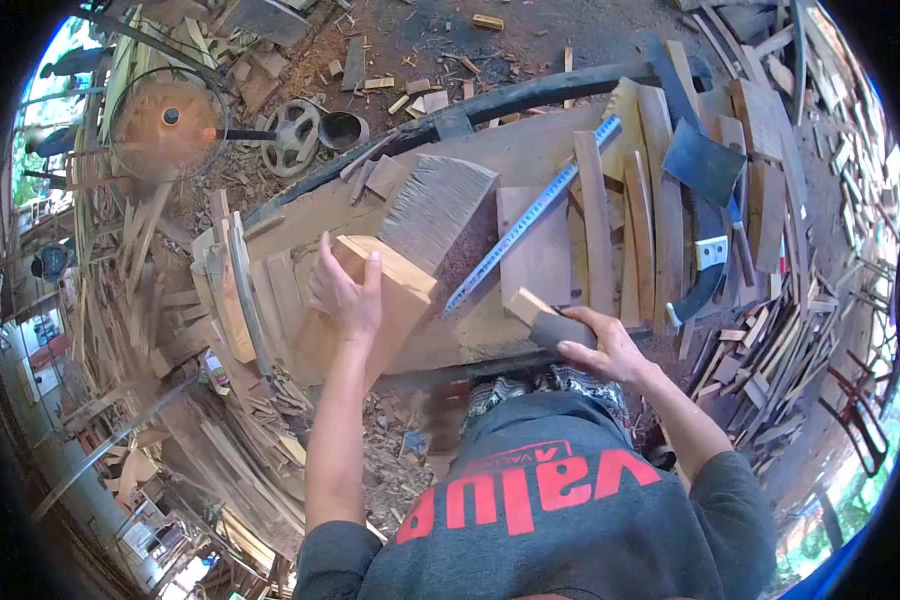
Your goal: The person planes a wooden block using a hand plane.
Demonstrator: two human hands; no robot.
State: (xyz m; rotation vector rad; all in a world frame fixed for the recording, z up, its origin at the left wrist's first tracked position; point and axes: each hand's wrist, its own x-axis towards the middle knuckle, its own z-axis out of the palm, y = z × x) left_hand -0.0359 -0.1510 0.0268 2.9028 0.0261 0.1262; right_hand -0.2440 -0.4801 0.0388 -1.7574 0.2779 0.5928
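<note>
My left hand holds a light-brown wooden block from its left side, with the thumb on the near face. In my right hand is a small block wrapped in dark sandpaper, its pale wood end showing at the upper left. The two blocks are apart. A weathered grey wood block lies on the workbench just beyond the left block. Between my hands and further out, a blue-and-white measuring tape stretches diagonally across the bench.
Wooden strips lie side by side on the bench's right half, beside a handsaw with a dark handle. Scrap wood is heaped at the right and left. A round fan and a spoked wheel are at the upper left.
</note>
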